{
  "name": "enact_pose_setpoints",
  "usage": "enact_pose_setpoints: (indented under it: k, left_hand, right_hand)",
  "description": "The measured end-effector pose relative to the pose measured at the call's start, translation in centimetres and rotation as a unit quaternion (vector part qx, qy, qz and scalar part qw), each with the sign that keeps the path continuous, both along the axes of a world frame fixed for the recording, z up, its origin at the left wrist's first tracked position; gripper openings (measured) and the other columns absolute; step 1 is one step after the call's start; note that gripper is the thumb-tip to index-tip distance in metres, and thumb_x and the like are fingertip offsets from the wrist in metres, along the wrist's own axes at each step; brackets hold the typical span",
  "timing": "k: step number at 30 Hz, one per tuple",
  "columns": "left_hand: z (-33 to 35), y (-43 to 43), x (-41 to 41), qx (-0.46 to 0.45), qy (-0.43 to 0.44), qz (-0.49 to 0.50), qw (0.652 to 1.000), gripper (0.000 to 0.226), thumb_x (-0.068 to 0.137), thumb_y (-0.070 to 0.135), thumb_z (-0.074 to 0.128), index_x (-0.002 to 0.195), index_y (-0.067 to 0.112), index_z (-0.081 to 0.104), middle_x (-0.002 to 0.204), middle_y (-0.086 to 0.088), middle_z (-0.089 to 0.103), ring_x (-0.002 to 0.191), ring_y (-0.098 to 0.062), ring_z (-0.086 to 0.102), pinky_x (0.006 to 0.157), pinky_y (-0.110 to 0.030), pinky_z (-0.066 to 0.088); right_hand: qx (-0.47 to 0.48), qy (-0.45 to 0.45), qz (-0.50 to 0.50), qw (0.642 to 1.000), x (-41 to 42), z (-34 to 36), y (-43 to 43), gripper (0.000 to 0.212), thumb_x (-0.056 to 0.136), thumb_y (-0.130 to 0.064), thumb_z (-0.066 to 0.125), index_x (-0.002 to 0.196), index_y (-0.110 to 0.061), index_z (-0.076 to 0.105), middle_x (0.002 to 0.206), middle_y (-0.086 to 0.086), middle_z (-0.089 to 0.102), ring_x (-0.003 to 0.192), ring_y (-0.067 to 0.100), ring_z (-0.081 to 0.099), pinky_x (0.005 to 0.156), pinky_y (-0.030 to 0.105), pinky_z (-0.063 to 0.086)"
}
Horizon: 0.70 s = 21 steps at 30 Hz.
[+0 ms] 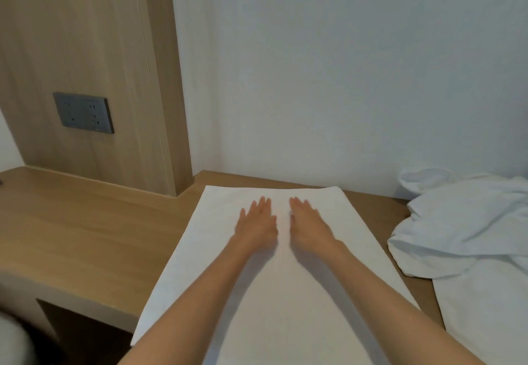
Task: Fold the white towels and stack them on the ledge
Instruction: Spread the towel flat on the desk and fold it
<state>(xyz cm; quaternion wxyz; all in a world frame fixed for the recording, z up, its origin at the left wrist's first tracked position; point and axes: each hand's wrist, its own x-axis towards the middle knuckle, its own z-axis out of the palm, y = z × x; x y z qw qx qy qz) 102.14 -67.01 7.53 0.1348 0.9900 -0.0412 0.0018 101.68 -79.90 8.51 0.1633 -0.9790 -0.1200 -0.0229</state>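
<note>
A white towel (217, 250) lies spread flat on the wooden ledge (85, 222), its far edge close to the wall. Both my hands lie flat on its far half, palms down, fingers straight and pointing away from me. My left hand (257, 223) and my right hand (307, 223) rest side by side with a narrow gap between them. To the right, a crumpled heap of white towels (463, 227) sits on the same surface, just off the flat towel's right edge.
A wooden panel (85, 64) with a grey double socket plate (83, 112) rises at the back left. A white wall (343, 79) stands behind the towel. The ledge's front edge drops to a dark opening (80, 333) at the lower left.
</note>
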Motion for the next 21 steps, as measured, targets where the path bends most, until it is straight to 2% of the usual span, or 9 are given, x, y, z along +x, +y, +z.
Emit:
enact_pose_setpoints:
  k: [3,5,9,14,17,21]
  left_hand:
    - [-0.8,-0.9,2.0,0.001,-0.014,-0.02,1.0,0.054,0.103,0.023,0.019,0.151,0.009,-0.001,0.16,-0.004,-0.002,0.147,-0.02,-0.002,0.118,-0.04,-0.002]
    - [-1.2,-0.5,3.3,-0.004,-0.023,-0.009,1.0,0.054,0.103,0.026,0.019,0.152,0.01,0.003,0.16,-0.004,0.002,0.147,-0.02,0.0,0.118,-0.041,-0.002]
    - [-2.0,0.7,5.5,0.033,-0.021,0.028,0.999,0.057,0.098,0.048,0.017,0.152,0.03,0.009,0.16,0.005,0.002,0.147,-0.019,-0.003,0.115,-0.051,-0.01]
    - [-2.6,2.2,7.4,0.052,-0.016,0.023,0.998,0.057,0.093,0.062,0.012,0.148,0.046,0.006,0.16,0.01,0.0,0.147,-0.021,-0.006,0.115,-0.052,-0.011]
    - [-2.3,3.8,8.1,0.048,-0.011,0.054,0.997,0.063,0.09,0.069,0.012,0.148,0.046,0.008,0.16,0.008,0.0,0.147,-0.022,-0.005,0.115,-0.05,-0.01]
    - [-2.2,7.0,8.0,0.041,-0.018,0.092,0.995,0.067,0.091,0.068,0.013,0.15,0.038,0.011,0.16,0.001,0.0,0.147,-0.018,-0.002,0.117,-0.042,-0.005]
  right_hand:
    - [0.044,0.02,0.019,0.999,1.9,-0.5,1.6,0.051,0.102,-0.017,0.026,0.151,-0.009,0.014,0.159,0.006,0.011,0.147,0.022,0.007,0.118,0.037,0.006]
    - [0.031,0.022,0.013,0.999,3.5,-0.9,1.6,0.051,0.102,-0.016,0.027,0.151,-0.01,0.014,0.16,0.005,0.009,0.147,0.022,0.005,0.119,0.037,0.004]
    - [-0.003,0.012,0.008,1.0,6.3,-2.0,1.5,0.052,0.101,-0.02,0.025,0.151,-0.015,0.013,0.16,0.004,0.006,0.147,0.024,0.001,0.118,0.039,0.0]
    - [-0.037,0.002,-0.006,0.999,8.8,-3.3,1.4,0.048,0.101,-0.037,0.014,0.149,-0.038,0.013,0.16,-0.003,0.007,0.147,0.022,0.001,0.119,0.042,-0.001]
    - [-0.051,0.011,-0.033,0.998,9.7,-3.4,0.5,0.05,0.098,-0.052,0.012,0.148,-0.046,0.012,0.16,-0.005,0.004,0.147,0.021,-0.001,0.118,0.044,-0.004]
    - [-0.062,0.014,-0.095,0.994,10.6,-3.3,-2.2,0.057,0.094,-0.063,0.013,0.148,-0.046,0.013,0.16,-0.005,0.003,0.147,0.023,0.0,0.115,0.048,-0.004]
